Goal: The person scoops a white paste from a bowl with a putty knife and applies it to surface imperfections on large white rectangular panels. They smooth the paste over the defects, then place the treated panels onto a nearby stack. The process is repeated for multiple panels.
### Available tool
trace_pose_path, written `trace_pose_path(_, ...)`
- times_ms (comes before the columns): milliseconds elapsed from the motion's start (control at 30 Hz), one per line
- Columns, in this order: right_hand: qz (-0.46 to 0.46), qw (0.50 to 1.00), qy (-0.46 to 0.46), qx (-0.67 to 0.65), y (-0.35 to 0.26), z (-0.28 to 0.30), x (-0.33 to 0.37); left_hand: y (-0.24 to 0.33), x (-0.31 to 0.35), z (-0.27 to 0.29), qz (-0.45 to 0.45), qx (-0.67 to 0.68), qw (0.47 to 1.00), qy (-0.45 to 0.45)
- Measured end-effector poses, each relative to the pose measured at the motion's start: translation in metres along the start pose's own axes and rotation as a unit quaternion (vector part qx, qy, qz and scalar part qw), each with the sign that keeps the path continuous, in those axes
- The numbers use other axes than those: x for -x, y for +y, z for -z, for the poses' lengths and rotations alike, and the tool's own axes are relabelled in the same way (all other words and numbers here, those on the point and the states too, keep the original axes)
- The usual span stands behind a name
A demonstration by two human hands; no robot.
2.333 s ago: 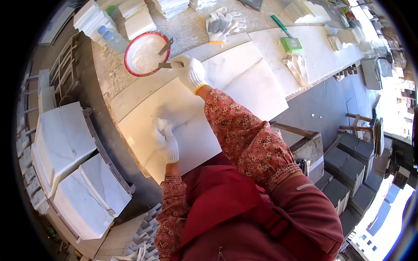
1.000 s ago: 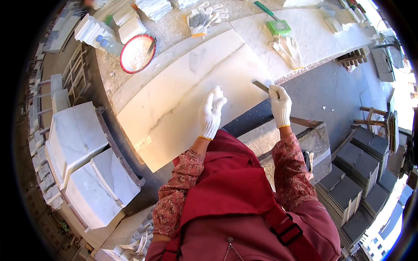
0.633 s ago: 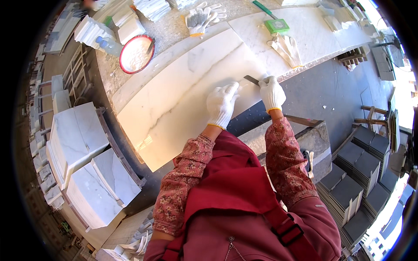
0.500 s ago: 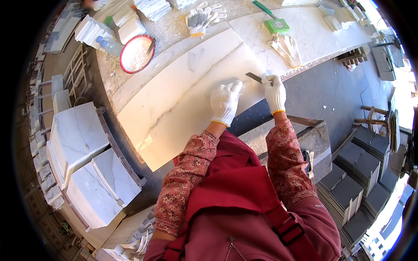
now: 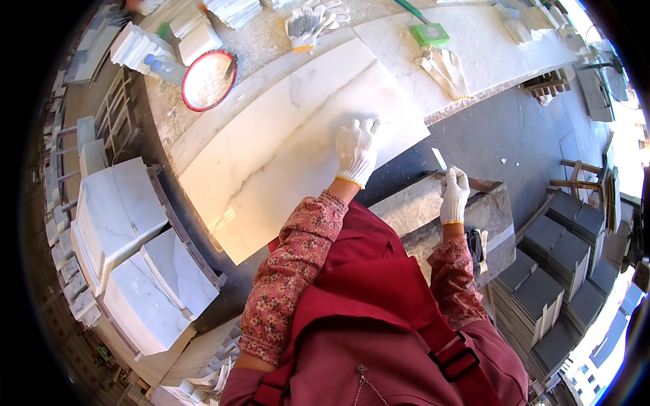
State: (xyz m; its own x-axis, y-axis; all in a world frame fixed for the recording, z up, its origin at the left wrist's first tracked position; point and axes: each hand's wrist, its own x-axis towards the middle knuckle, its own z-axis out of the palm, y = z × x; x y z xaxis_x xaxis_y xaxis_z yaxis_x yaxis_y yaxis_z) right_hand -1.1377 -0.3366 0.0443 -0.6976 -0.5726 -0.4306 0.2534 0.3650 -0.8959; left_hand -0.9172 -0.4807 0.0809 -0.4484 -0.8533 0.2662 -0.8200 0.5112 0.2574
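Marble slab (image 5: pixel 284 115), one: pale, grey-veined; flat at the centre of the frame on the surface (image 5: pixel 267 42), near edge toward the wearer, presumably for easy reach.

Left hand (image 5: pixel 357 150), white-gloved: on the slab's right half, fingers partly curled, perhaps for steadying; whether this grip has hold of anything beneath cannot be told.

Right hand (image 5: pixel 454 191), white-gloved: right of centre, clear of the slab; grip closed round one end of a flat blade (image 5: pixel 439 159), the other end free and pointing up-left, an arrangement that likely leaves its edge usable.

Bowl (image 5: pixel 183 86), red-rimmed: upper left, whitish contents, a tool (image 5: pixel 231 68) leaning inside, seemingly kept handy.

Spare gloves (image 5: pixel 306 28), upper centre, and pale gloves (image 5: pixel 443 71), upper right: laid aside, apparently out of the way.
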Motion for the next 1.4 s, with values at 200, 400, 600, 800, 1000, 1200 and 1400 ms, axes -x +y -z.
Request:
trace_pose_path(200, 0.002, 1.0, -0.008, 0.014, -0.002, 0.002, -0.002, 0.0, -0.002, -0.003, -0.005, -0.012, 1.0, -0.008)
trace_pose_path(400, 0.003, 1.0, -0.018, 0.004, -0.001, -0.004, -0.001, 0.001, -0.003, -0.002, -0.01, -0.025, 1.0, -0.005)
trace_pose_path(600, -0.008, 1.0, -0.019, 0.013, 0.0, -0.005, 0.002, 0.002, -0.004, -0.002, -0.008, -0.021, 1.0, -0.008)
trace_pose_path(800, -0.005, 1.0, -0.026, 0.0, -0.009, -0.004, 0.005, -0.004, -0.002, -0.007, 0.036, 0.083, 0.996, 0.003)
trace_pose_path(1000, 0.137, 0.983, -0.104, 0.058, -0.026, -0.035, 0.002, -0.026, 0.035, -0.021, 0.1, 0.378, 0.911, 0.134)
trace_pose_path(1200, 0.453, 0.827, -0.052, 0.33, -0.05, -0.099, -0.02, -0.036, 0.059, -0.022, 0.07, 0.337, 0.923, 0.172)
trace_pose_path(1400, 0.527, 0.747, -0.09, 0.395, -0.059, -0.131, -0.038, -0.037, 0.066, -0.031, 0.097, 0.299, 0.934, 0.171)
